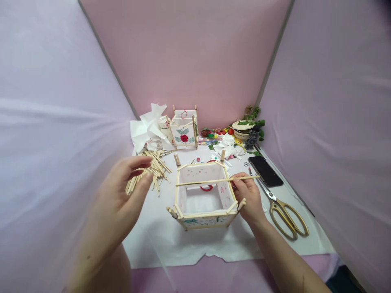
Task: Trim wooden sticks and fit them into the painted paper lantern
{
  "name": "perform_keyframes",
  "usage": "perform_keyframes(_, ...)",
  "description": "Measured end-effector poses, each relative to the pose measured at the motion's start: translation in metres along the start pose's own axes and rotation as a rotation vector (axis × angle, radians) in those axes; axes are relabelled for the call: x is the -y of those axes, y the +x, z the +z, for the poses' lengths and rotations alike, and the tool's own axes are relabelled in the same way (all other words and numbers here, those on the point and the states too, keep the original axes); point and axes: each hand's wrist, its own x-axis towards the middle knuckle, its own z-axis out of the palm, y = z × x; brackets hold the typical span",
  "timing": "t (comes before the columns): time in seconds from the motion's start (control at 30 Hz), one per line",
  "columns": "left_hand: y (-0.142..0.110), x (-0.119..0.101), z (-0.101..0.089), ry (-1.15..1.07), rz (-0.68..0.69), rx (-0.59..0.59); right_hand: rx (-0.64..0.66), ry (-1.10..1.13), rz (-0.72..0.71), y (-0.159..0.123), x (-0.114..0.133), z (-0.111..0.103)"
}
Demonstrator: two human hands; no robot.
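White sheet [146,250]: base for the work; flat ground under the frame should help keep it steady; torn-looking near edge, left part covered by the left arm.
Left hand [124,193]: raised, fingers curled loosely, gap between thumb and fingers, nothing seen in it; best used to brace the frame's left side or guide the stick's free end; slightly blurred, near the pile but contact unlikely.
Open frame [204,221]: main piece, mid-sheet between the hands, open top up, four corner posts; avoid pressing on the paper walls, steady by the wooden rim; lower right side partly blocked, base hard to read.
Right hand [248,195]: thumb and forefinger pinching the thin stick beside the frame's right wall; light pinch near that end seems right, wrist level; other fingers mostly out of sight.
Gold-handled scissors [287,217]: on the sheet, right of right hand; within reach if trimming is wanted; blade tips hard to make out.
Stick pile [157,165]: left of frame, good source of spares; partly behind left hand.
Thin stick [204,182]: spans above the opening, right end overshooting; check length against the rim, keep it parallel; resting or hovering, can't tell.
Red curved piece [207,189]: below the stick; inside the frame or seen through it, unclear.
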Motion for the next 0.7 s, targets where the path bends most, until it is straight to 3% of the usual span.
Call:
perform_keyframes(0.07, 0.005, -0.023, -0.004, 0.017, 0.113, 0.080, 0.009, -0.003, -0.001, 0.000, 0.000, 0.000)
perform_keyframes(0.2, 0.035, -0.060, 0.006, 0.133, 0.267, 0.382, 0.014, -0.001, -0.011, 0.000, 0.000, 0.000)
perform_keyframes(0.4, 0.079, -0.081, 0.062, 0.211, 0.466, 0.824, 0.016, -0.003, -0.017, 0.000, 0.004, 0.002)
perform_keyframes(0.53, 0.084, -0.087, 0.094, 0.370, 0.457, 0.917, 0.021, -0.007, -0.031, 0.000, 0.006, 0.003)
perform_keyframes(0.7, 0.084, -0.094, 0.106, 0.464, 0.370, 0.972, 0.035, -0.014, -0.048, 0.001, 0.006, 0.003)
